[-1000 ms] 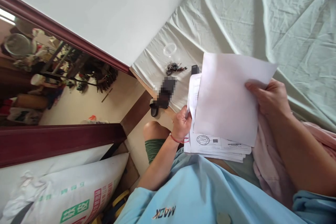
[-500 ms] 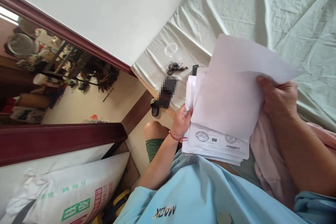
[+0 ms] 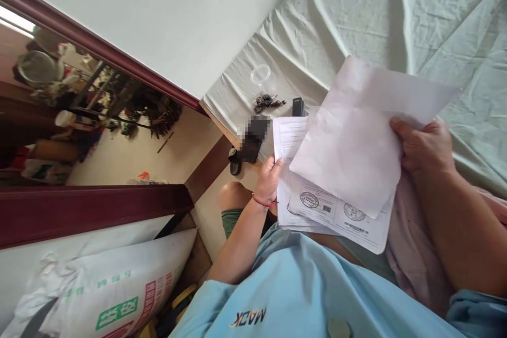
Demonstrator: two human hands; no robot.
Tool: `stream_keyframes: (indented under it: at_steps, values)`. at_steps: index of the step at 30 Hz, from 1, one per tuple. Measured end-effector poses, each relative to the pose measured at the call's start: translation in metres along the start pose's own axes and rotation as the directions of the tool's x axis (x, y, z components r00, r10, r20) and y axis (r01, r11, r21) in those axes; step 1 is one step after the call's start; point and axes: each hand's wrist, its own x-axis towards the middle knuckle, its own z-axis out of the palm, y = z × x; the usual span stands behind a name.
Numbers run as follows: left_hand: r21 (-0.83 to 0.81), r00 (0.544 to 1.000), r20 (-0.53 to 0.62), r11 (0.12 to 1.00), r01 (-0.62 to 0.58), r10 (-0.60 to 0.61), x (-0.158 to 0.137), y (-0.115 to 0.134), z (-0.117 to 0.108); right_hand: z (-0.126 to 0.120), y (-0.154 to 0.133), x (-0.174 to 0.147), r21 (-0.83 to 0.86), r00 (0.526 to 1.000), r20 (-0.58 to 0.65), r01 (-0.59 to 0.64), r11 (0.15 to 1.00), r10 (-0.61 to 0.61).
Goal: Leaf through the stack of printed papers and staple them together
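My left hand, a red string at its wrist, pinches the left edge of a stack of printed papers over my lap. Round black stamps and a barcode show on a printed sheet lower in the stack. My right hand grips the right side of some blank-backed sheets, thumb on top and fingers hidden beneath. These sheets lie at a slant over the printed papers and cover much of them. How many sheets the right hand holds, I cannot tell.
On the pale bedsheet beyond the papers are a clear plastic cup, a bunch of keys and a small black box-like object. A black slipper is on the floor. A white printed sack stands at lower left.
The left hand's papers have shifted and fanned out, showing more print at the left. The right hand's sheets have dipped slightly and spread, with a second edge showing.
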Motion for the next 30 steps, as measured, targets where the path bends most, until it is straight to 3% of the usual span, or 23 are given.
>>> stream_keyframes:
  at_steps: [4,11,17,30]
  values:
    - [-0.042,0.999,0.016,0.999,0.035,-0.034,0.003,0.001,0.002,-0.003,0.004,-0.004,-0.143,0.995,0.092,0.039,0.989,-0.026]
    - [-0.184,0.989,0.128,0.978,0.093,-0.070,0.006,0.008,0.013,0.000,-0.002,-0.010,-0.088,0.990,0.141,0.008,0.996,0.004]
    - [-0.120,0.996,0.085,0.992,0.035,-0.025,0.004,0.005,0.020,-0.001,0.002,-0.010,-0.114,0.989,0.141,0.065,0.991,-0.049]
    - [-0.055,0.990,0.141,0.998,0.001,0.007,0.006,-0.004,0.017,-0.008,0.012,-0.008,-0.202,0.972,0.217,0.129,0.971,-0.084]
